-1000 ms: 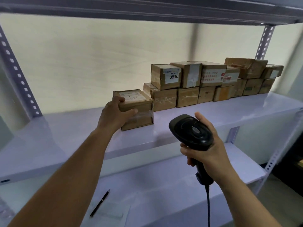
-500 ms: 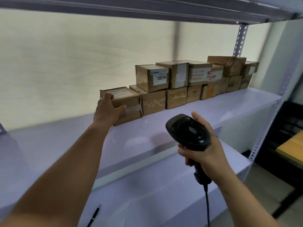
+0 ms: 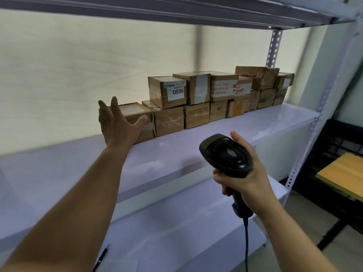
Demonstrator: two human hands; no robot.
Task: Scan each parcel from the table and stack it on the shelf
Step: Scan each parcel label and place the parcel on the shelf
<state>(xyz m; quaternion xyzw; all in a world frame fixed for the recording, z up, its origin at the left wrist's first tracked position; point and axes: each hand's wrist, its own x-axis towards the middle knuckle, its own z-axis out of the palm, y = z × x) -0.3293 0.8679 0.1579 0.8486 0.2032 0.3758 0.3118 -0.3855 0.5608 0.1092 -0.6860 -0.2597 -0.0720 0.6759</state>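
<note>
The metal shelf (image 3: 196,150) fills the view, its middle deck running from 8 o'clock across to 3 o'clock. A two-tier row of cardboard parcels (image 3: 216,103) sits at the back of that deck, from the centre out toward 2 o'clock. The box labelled 0836 (image 3: 167,91) ends the top tier at 12 o'clock. A lower deck (image 3: 176,232) lies at 6 o'clock. The corner of a wooden table (image 3: 343,173) shows at 3 o'clock, well apart from the parcels.

The left hand (image 3: 117,124), at 10 o'clock, has its fingers straight and spread and grips nothing. It stands at the left end of the end parcel (image 3: 135,112), which rests on the deck against its neighbour at its 3 o'clock. The thumb lies over the front face. I cannot tell whether the palm touches the end wall.

The right hand (image 3: 241,179), at 5 o'clock, is wrapped round the handle of the barcode scanner (image 3: 225,156), whose cable hangs toward 6 o'clock. A pen (image 3: 101,258) lies on the lower deck at 7 o'clock.

The parcel looks placed, so the step in hand is likely seating it and letting go. Doing that well means a flat push toward 3 o'clock so the box butts its neighbour with its front face flush to the row. The hand should then come straight back toward 7 o'clock, so the thumb does not drag the corner out. The scanner and cable are best kept off the deck edge.
</note>
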